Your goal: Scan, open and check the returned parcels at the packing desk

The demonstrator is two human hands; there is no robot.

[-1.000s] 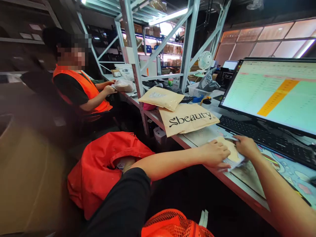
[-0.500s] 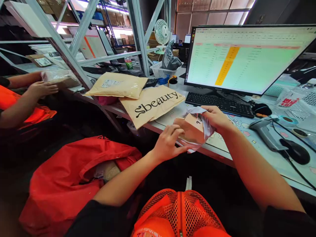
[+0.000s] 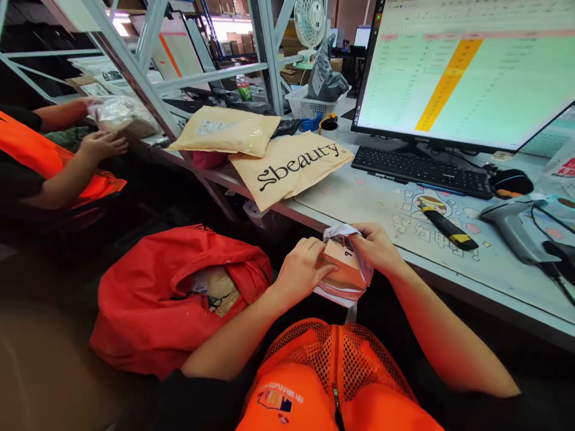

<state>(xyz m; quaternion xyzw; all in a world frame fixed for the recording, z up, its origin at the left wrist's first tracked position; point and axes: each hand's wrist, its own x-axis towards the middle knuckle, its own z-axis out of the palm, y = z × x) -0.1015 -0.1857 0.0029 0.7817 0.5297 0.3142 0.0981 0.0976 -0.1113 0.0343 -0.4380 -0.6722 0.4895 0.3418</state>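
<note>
A small brown cardboard box (image 3: 345,258) with a handwritten mark on it sits partly inside an opened pale plastic mailing bag (image 3: 342,296), just off the desk's front edge. My right hand (image 3: 376,248) grips the bag and box at their upper right side. My left hand (image 3: 300,268) is closed on the left side of the box, fingers over its top and thumb across its near face. Beyond them on the desk lies a black and yellow box cutter (image 3: 449,228). A tan padded envelope printed "Sbeauty" (image 3: 294,167) rests at the desk's edge, partly under another padded envelope (image 3: 227,133).
A red sack (image 3: 148,299) holding parcels stands low at my left. On the desk are a monitor (image 3: 453,78), a keyboard (image 3: 417,170) and a barcode scanner (image 3: 516,227). At far left, a co-worker's hands (image 3: 96,149) handle a clear-wrapped parcel (image 3: 128,117).
Both hands have brought the box and bag down off the desk, closer to my body. The view has tilted down, and the box cutter on the desk has come into sight.
</note>
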